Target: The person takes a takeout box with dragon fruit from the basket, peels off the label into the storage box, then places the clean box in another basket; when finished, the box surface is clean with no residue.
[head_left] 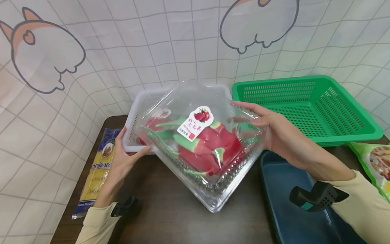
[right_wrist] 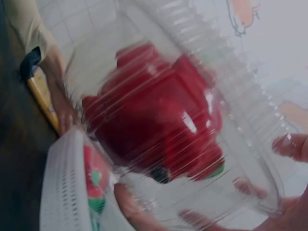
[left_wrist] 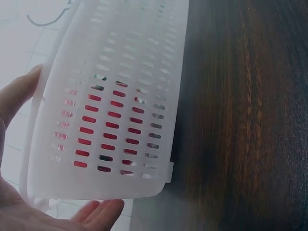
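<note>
My right hand grips the right corner of a clear plastic clamshell box, tilted in the air over the table. Inside lies a red dragon fruit with green tips; a white label is on the lid. In the right wrist view, fingers spread around the box's edge and the dragon fruit shows through the plastic. My left hand holds the left end of a white basket, thumb at the rim and fingers around the corner. Another red fruit sits in that basket, partly hidden behind the box.
A green basket stands at the back right. Before it lies a dark blue tray, with a green food packet at the right edge. A yellow and blue pasta packet lies at the table's left edge, beside my left forearm.
</note>
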Motion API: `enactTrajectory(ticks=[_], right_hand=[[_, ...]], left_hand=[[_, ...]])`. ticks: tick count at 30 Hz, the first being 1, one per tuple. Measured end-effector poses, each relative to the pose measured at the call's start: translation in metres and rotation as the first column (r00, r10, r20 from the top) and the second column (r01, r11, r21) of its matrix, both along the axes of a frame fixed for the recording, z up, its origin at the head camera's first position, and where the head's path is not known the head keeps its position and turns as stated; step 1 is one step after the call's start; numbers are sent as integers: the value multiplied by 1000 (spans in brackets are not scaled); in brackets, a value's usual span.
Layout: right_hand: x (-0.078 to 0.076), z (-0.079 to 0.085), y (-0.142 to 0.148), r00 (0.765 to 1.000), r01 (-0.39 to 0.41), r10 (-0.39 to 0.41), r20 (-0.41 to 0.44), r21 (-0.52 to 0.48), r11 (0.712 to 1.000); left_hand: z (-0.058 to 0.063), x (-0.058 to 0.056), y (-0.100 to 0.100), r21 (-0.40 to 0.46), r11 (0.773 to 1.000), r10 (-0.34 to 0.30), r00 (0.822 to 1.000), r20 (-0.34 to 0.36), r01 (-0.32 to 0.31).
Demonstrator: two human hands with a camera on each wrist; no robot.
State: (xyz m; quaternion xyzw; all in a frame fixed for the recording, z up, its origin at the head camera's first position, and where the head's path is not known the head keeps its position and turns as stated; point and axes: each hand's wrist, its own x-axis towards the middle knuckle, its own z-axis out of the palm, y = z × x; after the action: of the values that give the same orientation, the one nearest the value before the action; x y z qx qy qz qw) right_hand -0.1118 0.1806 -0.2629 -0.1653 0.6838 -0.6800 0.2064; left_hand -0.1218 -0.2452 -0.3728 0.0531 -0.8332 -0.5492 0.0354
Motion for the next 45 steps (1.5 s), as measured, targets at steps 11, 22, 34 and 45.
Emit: enactTrajectory(ticks=[11, 22, 34, 45], right_hand=[[14, -32, 18, 998, -32, 34, -45, 49, 998], [16, -42, 18, 991, -76, 82, -107, 52, 996], [14, -45, 18, 979, -150, 154, -133, 39, 988], [10, -51, 18, 960, -203, 217, -179, 93, 975]], left_hand=[[33, 22, 16, -192, 962, 145, 961, -236, -192], [66, 59, 47, 165, 874, -415, 878, -238, 457], [61, 71, 52, 268, 742, -626, 778, -50, 615], [54, 81, 69, 494, 744, -564, 820, 102, 450]])
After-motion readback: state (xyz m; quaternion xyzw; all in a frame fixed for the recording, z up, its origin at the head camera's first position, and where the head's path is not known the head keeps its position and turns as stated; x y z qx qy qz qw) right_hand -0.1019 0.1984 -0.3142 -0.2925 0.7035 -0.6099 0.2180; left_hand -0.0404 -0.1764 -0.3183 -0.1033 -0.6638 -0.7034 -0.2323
